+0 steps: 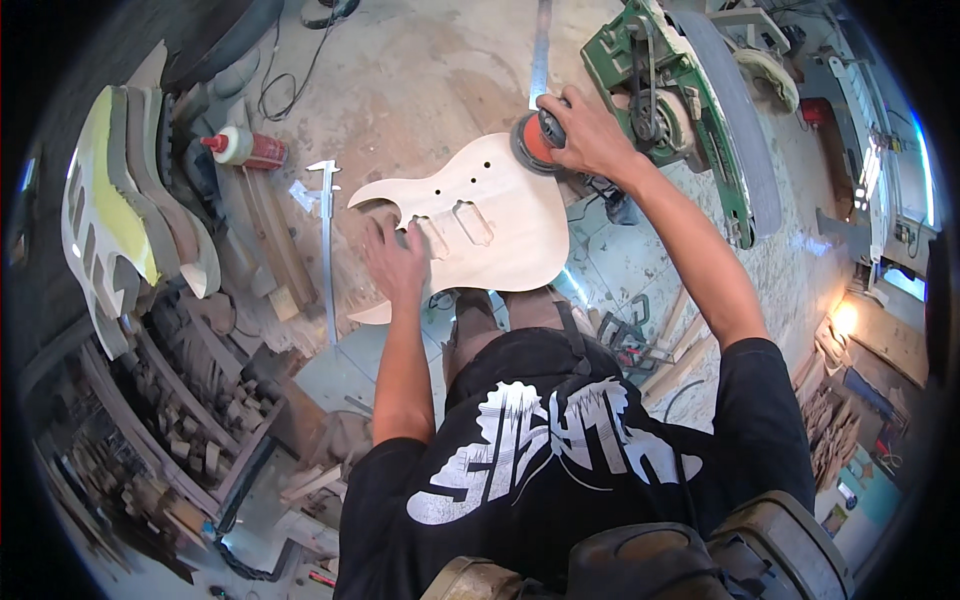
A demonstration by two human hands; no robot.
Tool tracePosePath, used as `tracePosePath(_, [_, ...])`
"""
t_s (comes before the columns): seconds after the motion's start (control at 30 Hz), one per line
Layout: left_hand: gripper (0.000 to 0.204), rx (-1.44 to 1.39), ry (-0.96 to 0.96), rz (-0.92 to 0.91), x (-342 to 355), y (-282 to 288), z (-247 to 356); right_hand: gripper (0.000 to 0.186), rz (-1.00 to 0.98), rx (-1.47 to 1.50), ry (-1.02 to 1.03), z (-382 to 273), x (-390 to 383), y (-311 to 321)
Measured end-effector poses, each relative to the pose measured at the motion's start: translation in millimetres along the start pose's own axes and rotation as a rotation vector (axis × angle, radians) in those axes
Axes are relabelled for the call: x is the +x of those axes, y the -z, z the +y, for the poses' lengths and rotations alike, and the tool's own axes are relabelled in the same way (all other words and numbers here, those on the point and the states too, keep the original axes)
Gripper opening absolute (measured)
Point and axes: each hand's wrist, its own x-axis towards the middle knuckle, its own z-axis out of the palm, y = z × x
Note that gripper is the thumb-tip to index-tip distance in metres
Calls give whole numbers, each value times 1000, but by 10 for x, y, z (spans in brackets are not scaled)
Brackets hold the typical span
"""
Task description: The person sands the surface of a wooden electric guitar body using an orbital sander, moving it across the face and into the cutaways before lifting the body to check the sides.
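Note:
A pale, unfinished wooden electric guitar body [515,205] lies flat on the workbench in front of me, overhanging its near edge. Pickup cavities and several small holes are cut into its face. My left hand [396,262] grips it at the neck end, between the two horns, with bent fingers. At the far right edge of the body, my right hand [592,138] is wrapped around the top of a handheld orbital sander [530,146] with a dark and orange housing. The sander's pad rests on the wood there; its underside is hidden.
Left of the body lie a caliper [327,235], a red-and-white glue bottle [245,147] and wood strips [270,235]. Stacked body-shaped pieces [130,190] stand further left. A green belt sander [665,105] is close to my right arm. A steel ruler [541,55] lies beyond.

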Motion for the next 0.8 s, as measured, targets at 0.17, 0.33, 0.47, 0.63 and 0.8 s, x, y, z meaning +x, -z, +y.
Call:
tracePosePath(0.17, [55, -7, 11, -23, 6, 10, 23, 69, -34, -92, -20, 36, 199, 59])
tracePosePath(0.33, [54, -1, 16, -13, -2, -8, 3, 70, -102, -61, 30, -72, 215, 34])
tracePosePath(0.47, [54, 8, -8, 6, 3, -26, -9, 70, -56, -98, 38, -40, 297, 57])
tracePosePath(0.63, [53, -6, 13, 8, 6, -21, 9, 69, -110, -39, 61, -58, 229, 53])
tracePosePath(0.8, [54, 7, 0, -10, 20, -5, 18, 69, -78, -95, 44, 5, 253, 84])
